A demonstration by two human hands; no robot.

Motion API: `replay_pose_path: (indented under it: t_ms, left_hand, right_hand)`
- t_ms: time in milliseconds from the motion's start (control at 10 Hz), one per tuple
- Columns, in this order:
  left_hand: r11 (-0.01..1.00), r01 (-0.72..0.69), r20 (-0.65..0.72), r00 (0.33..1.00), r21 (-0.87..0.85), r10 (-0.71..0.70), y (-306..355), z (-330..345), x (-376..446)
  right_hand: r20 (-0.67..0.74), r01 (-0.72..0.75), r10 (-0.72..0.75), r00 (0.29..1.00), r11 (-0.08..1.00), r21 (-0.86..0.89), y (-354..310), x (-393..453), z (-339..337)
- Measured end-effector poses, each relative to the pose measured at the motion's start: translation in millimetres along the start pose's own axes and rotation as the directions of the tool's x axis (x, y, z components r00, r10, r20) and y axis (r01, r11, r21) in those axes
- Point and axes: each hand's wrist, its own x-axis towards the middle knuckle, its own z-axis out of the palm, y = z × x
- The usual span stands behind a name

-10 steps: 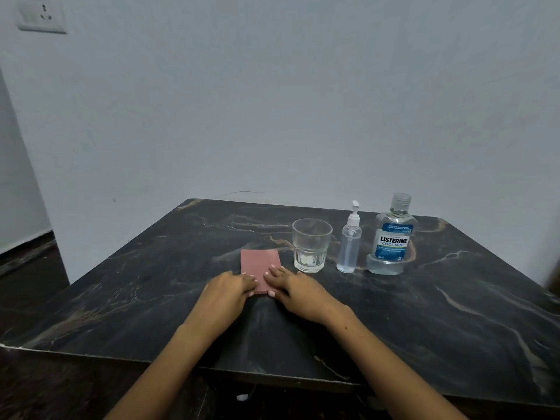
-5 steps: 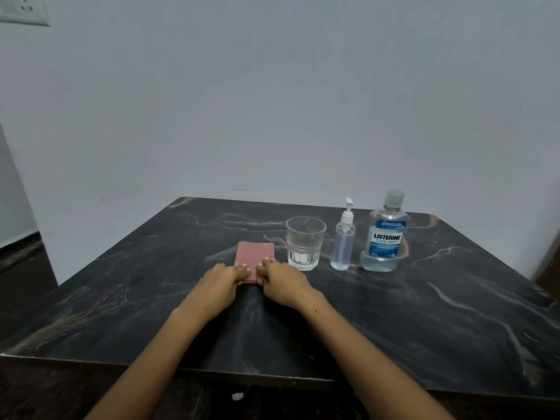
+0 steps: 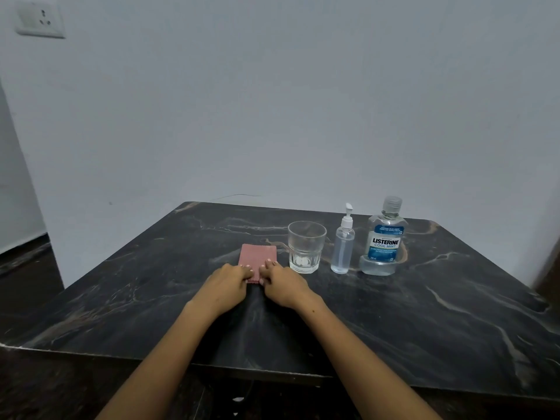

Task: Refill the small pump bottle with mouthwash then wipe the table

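A small clear pump bottle [image 3: 342,253] with a white pump stands on the dark marble table [image 3: 424,313], between a drinking glass [image 3: 305,251] and a Listerine mouthwash bottle [image 3: 384,237] with its cap on. Left of the glass lies a folded pink cloth [image 3: 258,256], flat on the table. My left hand [image 3: 225,286] and my right hand [image 3: 281,284] rest side by side on the cloth's near edge. Their fingertips curl onto the cloth and hide its near end.
The glass looks nearly empty. A pale wall stands just behind the table, with a socket [image 3: 39,21] at the top left. Dark floor shows to the left of the table and below its near edge.
My head view has shifted a little. Both hands stay on the near edge of the pink cloth, and the bottles and glass have not moved.
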Motion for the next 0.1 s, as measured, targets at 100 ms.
replay_pose_path:
  t_ms: [100]
  left_hand:
    - [0.997, -0.004, -0.054, 0.999, 0.083, 0.009, 12.0, -4.1, -3.0]
  right_hand:
    - [-0.024, 0.017, -0.016, 1.0, 0.999, 0.051, 3.3, -8.9, -4.1]
